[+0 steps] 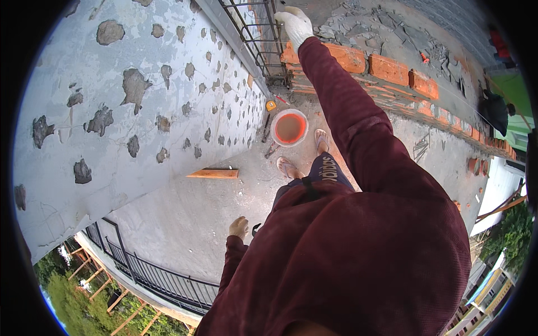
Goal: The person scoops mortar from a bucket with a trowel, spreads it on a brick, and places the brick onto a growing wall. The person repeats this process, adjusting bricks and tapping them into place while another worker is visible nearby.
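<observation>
My right hand [295, 25], in a white work glove, reaches far forward to the top of a dark steel rebar cage [262, 39]. Its fingers are bent at one of the cage's upright bars. My left hand [239, 227], also gloved, hangs low at my left side with curled fingers; what they hold, if anything, is hidden. A small black curved piece [256, 229] shows beside it. Just ahead of my feet stands an orange-rimmed bucket [290, 127] with greyish-brown contents. A yellow tape measure [270, 105] lies close to the bucket.
A low brick wall [388, 69] with mortar runs off to the right, a thin string along it. At left rises a grey wall [168, 73] with chipped patches. A wooden board [213, 173] lies on the floor. Behind are black railings [162, 274]. Another person [496, 112] is at far right.
</observation>
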`<state>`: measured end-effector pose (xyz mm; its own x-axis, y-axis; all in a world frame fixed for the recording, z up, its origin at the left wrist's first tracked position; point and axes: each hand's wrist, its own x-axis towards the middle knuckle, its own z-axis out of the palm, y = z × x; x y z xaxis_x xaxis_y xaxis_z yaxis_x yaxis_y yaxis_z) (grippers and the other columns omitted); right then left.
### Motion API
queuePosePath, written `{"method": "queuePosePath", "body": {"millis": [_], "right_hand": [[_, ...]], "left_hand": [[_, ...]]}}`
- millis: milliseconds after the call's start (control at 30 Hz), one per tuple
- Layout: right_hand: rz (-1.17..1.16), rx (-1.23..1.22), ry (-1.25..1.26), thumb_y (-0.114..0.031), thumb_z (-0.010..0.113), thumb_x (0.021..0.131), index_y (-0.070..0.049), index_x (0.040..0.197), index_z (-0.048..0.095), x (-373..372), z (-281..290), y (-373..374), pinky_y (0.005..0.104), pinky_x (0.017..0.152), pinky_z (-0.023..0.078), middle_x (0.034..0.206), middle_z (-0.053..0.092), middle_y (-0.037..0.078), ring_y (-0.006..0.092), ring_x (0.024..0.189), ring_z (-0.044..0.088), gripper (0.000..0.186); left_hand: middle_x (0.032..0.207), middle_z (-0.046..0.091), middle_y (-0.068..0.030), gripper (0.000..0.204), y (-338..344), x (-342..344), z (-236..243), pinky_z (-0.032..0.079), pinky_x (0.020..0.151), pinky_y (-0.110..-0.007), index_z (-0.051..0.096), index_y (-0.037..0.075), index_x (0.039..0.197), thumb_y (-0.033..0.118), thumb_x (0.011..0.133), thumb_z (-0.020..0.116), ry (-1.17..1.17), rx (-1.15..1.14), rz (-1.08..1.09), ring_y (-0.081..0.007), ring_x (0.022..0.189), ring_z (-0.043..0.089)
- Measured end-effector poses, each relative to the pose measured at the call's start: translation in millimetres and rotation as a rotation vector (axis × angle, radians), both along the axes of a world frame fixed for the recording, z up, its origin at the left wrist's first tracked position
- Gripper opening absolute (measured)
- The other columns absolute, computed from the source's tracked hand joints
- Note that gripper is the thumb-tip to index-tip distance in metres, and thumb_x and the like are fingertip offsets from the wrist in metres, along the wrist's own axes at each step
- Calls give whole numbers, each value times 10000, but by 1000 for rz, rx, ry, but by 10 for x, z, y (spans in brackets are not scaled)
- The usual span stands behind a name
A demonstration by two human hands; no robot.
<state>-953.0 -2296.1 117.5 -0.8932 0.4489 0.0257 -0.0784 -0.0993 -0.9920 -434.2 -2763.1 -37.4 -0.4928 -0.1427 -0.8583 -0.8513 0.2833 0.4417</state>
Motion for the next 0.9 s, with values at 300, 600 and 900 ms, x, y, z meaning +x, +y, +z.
{"method": "queuePosePath", "body": {"millis": [300,600,900], "right_hand": [[627,578,-893,-371,516,992,-60,1281,688,3681,-1277,1066,381,995,490,1234,681,154,285,1171,616,457],[520,289,-1521,-409,643,897,-128,1299,710,6735,-2499,1618,430,1067,465,1314,680,189,331,1261,619,495],[27,43,-1100,-421,591,913,-93,1199,740,6877,-1837,2969,434,1020,504,1262,698,205,373,1194,653,460]], "left_hand": [[1063,706,-97,451,272,-961,-555,540,688,-316,646,-24,1295,204,910,709,88,95,-182,-163,798,652],[986,719,-104,435,976,-1736,-739,548,777,-373,683,-6,1237,305,933,663,313,55,-791,-217,862,692],[1027,746,-180,353,3373,-2381,-967,559,808,-442,700,1,1046,326,917,644,429,-293,-1718,-350,911,718]]}}
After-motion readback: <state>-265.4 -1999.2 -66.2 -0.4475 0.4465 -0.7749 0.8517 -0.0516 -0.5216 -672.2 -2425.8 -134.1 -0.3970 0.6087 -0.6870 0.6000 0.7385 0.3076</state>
